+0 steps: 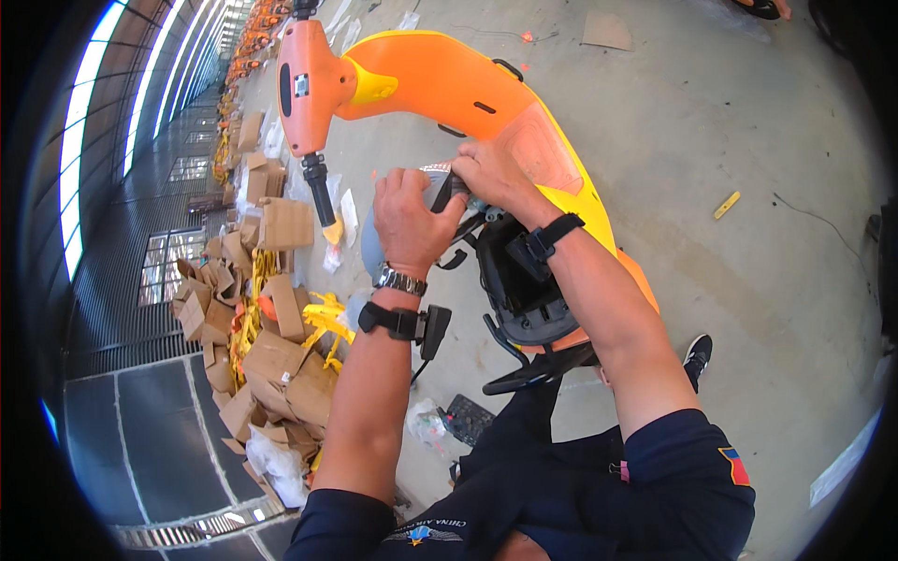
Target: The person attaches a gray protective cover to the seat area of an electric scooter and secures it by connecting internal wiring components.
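An orange and yellow electric scooter (421, 79) stands in front of me, its handlebar to the left. My left hand (412, 220) has its fingers curled beside a black strap (447, 193), its thumb against the strap. From the right, my right hand (491, 173) closes on the strap's upper end. Behind the left hand shows a rounded grey thing (370, 241); its kind is mostly hidden. Below the right hand is the scooter's black seat part (519, 271), with a black bar at its end. Each wrist wears a black band, and the left also a metal watch.
Torn cardboard boxes (281, 369) with yellow parts (327, 318) and clear plastic lie heaped at left. A flat black piece (468, 419) is on the floor near my body. A yellow strip (727, 205) lies at right. More orange scooters line the far left.
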Demonstrator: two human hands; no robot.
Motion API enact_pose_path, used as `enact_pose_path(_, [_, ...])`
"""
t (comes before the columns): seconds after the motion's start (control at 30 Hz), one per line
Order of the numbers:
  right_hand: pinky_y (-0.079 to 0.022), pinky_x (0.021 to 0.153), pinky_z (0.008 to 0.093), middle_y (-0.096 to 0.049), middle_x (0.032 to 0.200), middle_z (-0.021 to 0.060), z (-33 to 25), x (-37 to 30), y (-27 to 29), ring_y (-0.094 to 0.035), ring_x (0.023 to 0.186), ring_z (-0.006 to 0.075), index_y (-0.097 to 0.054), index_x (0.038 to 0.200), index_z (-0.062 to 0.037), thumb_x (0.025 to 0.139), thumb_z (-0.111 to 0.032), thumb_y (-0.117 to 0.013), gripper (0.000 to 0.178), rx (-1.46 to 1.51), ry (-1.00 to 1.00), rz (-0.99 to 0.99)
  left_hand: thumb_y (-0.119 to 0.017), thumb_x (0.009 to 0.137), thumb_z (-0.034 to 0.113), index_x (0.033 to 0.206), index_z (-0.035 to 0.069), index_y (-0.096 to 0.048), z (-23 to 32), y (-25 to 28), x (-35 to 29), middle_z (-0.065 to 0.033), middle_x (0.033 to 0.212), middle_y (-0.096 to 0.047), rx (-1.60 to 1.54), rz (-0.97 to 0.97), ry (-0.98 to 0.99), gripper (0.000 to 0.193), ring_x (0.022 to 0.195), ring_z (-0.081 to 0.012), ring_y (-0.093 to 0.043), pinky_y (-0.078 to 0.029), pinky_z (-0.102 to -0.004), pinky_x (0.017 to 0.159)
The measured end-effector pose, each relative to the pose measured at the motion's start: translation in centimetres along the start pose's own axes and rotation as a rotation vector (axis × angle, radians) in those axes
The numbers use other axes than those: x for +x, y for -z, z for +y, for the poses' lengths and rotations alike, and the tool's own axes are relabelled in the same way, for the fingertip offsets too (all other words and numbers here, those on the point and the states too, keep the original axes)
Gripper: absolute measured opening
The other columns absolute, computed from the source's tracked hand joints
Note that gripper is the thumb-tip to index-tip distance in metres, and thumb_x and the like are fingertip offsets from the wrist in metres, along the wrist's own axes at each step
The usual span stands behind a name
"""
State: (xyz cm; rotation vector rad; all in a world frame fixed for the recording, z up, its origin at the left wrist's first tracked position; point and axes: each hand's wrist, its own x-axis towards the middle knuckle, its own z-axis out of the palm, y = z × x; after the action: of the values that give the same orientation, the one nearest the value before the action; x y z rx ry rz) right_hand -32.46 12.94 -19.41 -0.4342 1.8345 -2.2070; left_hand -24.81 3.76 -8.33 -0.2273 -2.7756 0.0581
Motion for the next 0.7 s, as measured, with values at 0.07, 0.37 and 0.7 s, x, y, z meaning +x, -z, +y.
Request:
enact_pose_path(0.07, [-0.047, 0.065, 0.0451, -0.063, 0.071, 0.0240, 0.0, -0.1, -0.2, -0.061, 0.070, 0.0392, -0.061, 0.069, 0.0028, 0.076, -0.030, -0.051, 0.035, -0.013, -0.012, -0.015, -0.080, 0.064, 0.025, 0.081, 0.005, -0.056, 0.1, 0.0, -0.3, -0.0124, 0.085, -0.056, 0.025, 0.002, 0.014, 0.035, 0.084, -0.0363, -0.054, -0.044, -0.0481, 0.086])
enact_pose_path(0.37, [-0.047, 0.067, 0.0475, -0.065, 0.076, 0.0218, 0.7, -0.3, -0.8, -0.062, 0.076, 0.0407, -0.066, 0.071, -0.0013, 0.079, -0.030, -0.048, 0.034, -0.020, -0.043, 0.029, -0.080, 0.061, 0.023, 0.083, 0.004, -0.056, 0.3, -0.1, -0.1, -0.0110, 0.085, -0.055, 0.075, 0.069, 0.012, 0.037, 0.084, -0.0337, -0.051, -0.044, -0.0435, 0.073])
enact_pose_path(0.7, [-0.049, 0.067, 0.0399, -0.067, 0.075, 0.0170, 2.2, -3.2, -0.1, -0.064, 0.074, 0.0313, -0.070, 0.079, -0.0024, 0.082, -0.019, -0.050, 0.026, -0.343, 0.358, 0.210, -0.080, 0.059, 0.027, 0.085, 0.007, -0.063, 0.8, -1.9, -1.2, -0.0143, 0.090, -0.059, 0.071, 0.071, -0.027, 0.037, 0.088, -0.0370, -0.055, -0.046, -0.0454, 0.077])
